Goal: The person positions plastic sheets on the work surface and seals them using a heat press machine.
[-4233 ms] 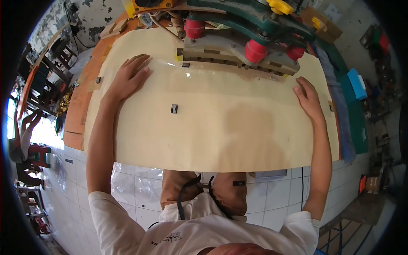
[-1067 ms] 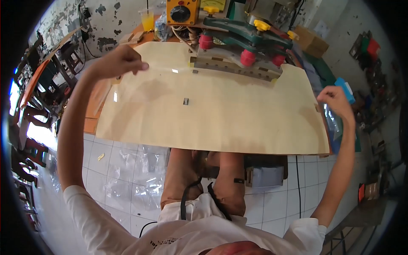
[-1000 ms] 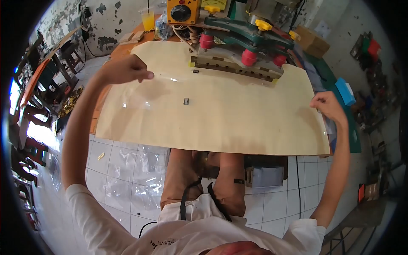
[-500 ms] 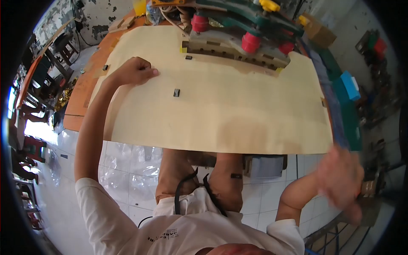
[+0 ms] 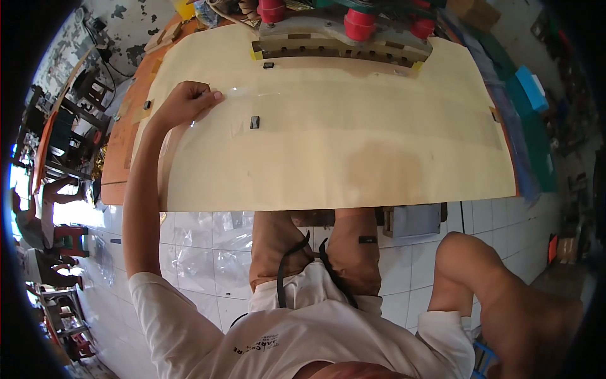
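My left hand (image 5: 187,105) rests on the pale yellow sheet (image 5: 303,158) that covers the worktable. Its fingers are closed, pinching what looks like clear plastic film (image 5: 252,92); only faint glints of the film show beside the hand. To the right of this hand lies a small black block (image 5: 254,122) on the sheet, with another black block (image 5: 268,65) farther back. My right hand (image 5: 536,331) is low at the right, off the table, dark and blurred, with its fingers hidden.
A machine with red knobs (image 5: 360,25) and a slotted metal bar (image 5: 334,54) stands at the back of the table. A blue box (image 5: 531,88) is at the right. Clear plastic bags (image 5: 211,259) lie on the tiled floor; people sit at far left.
My right hand has swung from beside the table's right corner down and back toward my body. My left hand stays at the sheet's left side. The head view has shifted slightly.
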A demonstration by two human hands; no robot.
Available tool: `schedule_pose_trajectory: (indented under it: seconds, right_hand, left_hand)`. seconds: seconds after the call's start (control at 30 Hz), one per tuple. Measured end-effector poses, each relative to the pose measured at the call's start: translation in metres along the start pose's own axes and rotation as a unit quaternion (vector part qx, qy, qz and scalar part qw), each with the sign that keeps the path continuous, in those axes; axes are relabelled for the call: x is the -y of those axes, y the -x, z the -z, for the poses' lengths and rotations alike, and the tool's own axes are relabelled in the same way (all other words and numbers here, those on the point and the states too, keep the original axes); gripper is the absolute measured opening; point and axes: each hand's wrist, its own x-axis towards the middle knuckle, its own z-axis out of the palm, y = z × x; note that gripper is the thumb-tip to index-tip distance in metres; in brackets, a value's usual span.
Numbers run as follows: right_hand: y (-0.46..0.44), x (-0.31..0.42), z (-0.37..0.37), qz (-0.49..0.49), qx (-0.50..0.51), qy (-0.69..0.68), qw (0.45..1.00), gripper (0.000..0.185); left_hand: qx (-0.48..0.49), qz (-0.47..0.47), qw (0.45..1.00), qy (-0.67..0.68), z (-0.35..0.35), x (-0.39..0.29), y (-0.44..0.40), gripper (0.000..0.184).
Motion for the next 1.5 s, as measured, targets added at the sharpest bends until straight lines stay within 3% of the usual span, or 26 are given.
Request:
schedule_pose_trajectory:
  seconds: [0.7, 0.77, 0.9, 0.93, 0.97, 1.03, 1.07, 1.13, 1.17, 1.2, 1.23, 1.27, 1.3, 1.33, 1.4, 1.5]
  right_hand:
    - [-0.001, 0.015, 0.006, -0.046, 0.038, -0.076, 0.995, 0.018]
    - [-0.002, 0.017, 0.009, -0.06, 0.048, -0.093, 0.993, 0.017]
    - [-0.003, 0.028, 0.034, -0.136, 0.108, -0.213, 0.961, 0.015]
    - [-0.001, 0.029, 0.042, -0.161, 0.134, -0.267, 0.941, 0.014]
    - [0.001, 0.028, 0.044, -0.181, 0.099, -0.139, 0.969, 0.02]
    - [0.001, 0.025, 0.062, -0.231, 0.134, 0.007, 0.964, 0.037]
    - [0.022, 0.046, 0.067, -0.231, 0.077, 0.153, 0.958, 0.04]
    - [0.044, 0.057, 0.097, -0.257, 0.052, 0.335, 0.905, 0.043]
    - [0.04, 0.056, 0.109, -0.307, 0.002, 0.453, 0.837, 0.039]
    - [0.035, 0.055, 0.121, -0.371, -0.036, 0.559, 0.74, 0.036]
    - [0.03, 0.054, 0.134, -0.44, -0.064, 0.629, 0.638, 0.033]
    - [0.035, 0.056, 0.16, -0.417, -0.038, 0.709, 0.567, 0.029]
    - [0.043, 0.058, 0.187, -0.392, -0.012, 0.78, 0.488, 0.025]
    - [0.047, 0.058, 0.2, -0.393, -0.013, 0.78, 0.486, 0.025]
    - [0.052, 0.059, 0.215, -0.392, -0.047, 0.819, 0.415, 0.017]
    - [0.067, 0.056, 0.228, -0.39, -0.087, 0.815, 0.419, 0.017]
  left_hand:
    - [0.0, 0.001, 0.997, -0.072, 0.0, -0.002, -0.002, 0.043]
    - [-0.015, -0.009, 0.999, -0.039, -0.002, -0.001, -0.001, 0.051]
    - [-0.014, -0.016, 0.998, -0.066, 0.007, -0.005, 0.009, 0.042]
    - [-0.013, -0.053, 0.994, -0.089, 0.011, -0.006, 0.012, 0.035]
    - [-0.012, -0.092, 0.989, -0.113, 0.015, -0.007, 0.015, 0.033]
    - [-0.143, -0.222, 0.905, -0.333, 0.015, -0.017, 0.044, 0.04]
    - [-0.116, -0.188, 0.913, -0.344, 0.016, -0.038, 0.068, 0.041]
    - [-0.041, -0.148, 0.939, -0.308, 0.011, -0.097, 0.128, 0.047]
    - [0.066, -0.156, 0.961, -0.22, 0.014, -0.111, 0.153, 0.046]
    - [0.183, -0.187, 0.949, -0.179, 0.019, -0.125, 0.178, 0.043]
    - [0.055, -0.014, 0.987, -0.153, 0.0, -0.129, 0.218, 0.042]
    - [-0.094, 0.145, 0.982, -0.077, -0.018, -0.133, 0.259, 0.042]
    - [0.157, -0.27, 0.95, 0.003, -0.01, -0.145, 0.266, 0.032]
    - [0.369, -0.619, 0.688, 0.084, -0.005, -0.154, 0.274, 0.027]
    - [0.336, -0.655, 0.677, 0.017, -0.011, -0.163, 0.302, 0.026]
    - [0.328, -0.683, 0.651, 0.045, -0.008, -0.176, 0.303, 0.025]
